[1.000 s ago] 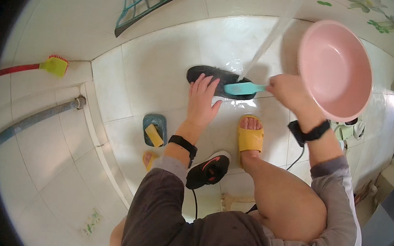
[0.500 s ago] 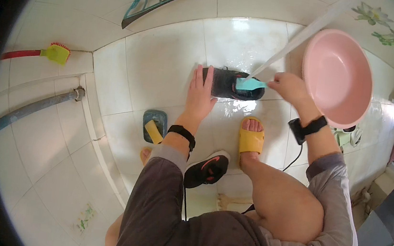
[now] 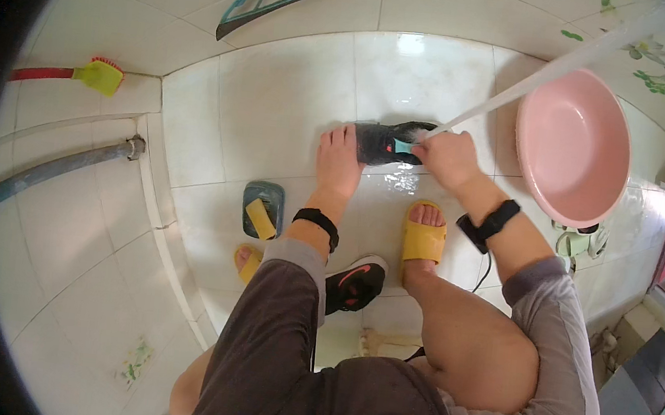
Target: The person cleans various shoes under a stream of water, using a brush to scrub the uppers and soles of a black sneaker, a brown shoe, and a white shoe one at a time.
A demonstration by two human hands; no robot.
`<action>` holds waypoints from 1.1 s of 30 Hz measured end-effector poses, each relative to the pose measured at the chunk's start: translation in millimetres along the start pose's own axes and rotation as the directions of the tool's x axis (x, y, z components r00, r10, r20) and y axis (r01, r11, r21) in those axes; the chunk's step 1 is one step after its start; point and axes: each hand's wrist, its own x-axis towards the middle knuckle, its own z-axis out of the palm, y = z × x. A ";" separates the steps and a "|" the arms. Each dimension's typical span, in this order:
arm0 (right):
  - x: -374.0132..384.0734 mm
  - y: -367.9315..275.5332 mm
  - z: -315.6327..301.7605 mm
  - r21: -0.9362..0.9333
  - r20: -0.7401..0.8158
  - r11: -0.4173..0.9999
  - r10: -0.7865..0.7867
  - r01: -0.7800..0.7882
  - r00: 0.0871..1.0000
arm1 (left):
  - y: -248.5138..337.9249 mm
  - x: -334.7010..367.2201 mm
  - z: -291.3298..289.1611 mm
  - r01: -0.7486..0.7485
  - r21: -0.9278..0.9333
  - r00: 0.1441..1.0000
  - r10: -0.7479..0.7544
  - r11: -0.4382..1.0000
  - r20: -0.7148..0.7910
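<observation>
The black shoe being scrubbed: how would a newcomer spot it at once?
Start at the pink basin on the wet floor tiles. Just to its left, the dark shoe lies between the left hand and right hand. Unlike the other black shoe by the knees, it sits under running water.

Home washroom: wet tiled floor [image 3: 279, 97], basin [image 3: 573, 152]

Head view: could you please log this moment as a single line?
left hand steadies dark shoe on wet floor | right hand holds teal brush on shoe | pink basin at right
</observation>
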 end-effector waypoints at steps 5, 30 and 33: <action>4.5 58.6 -37.4 0.087 0.180 0.956 0.263 -0.281 0.948 | -0.5 -1.6 2.4 -0.034 -0.018 0.999 0.034 0.999 -0.017; -27.9 10.2 -32.9 -0.303 -0.317 0.942 -0.242 0.144 0.917 | 4.2 8.7 -3.9 -0.054 0.045 0.997 0.051 0.997 0.064; -22.4 32.8 -32.4 -0.369 -0.353 0.928 -0.083 -0.057 0.932 | 2.8 8.0 -2.8 -0.038 0.035 0.993 0.034 0.999 0.110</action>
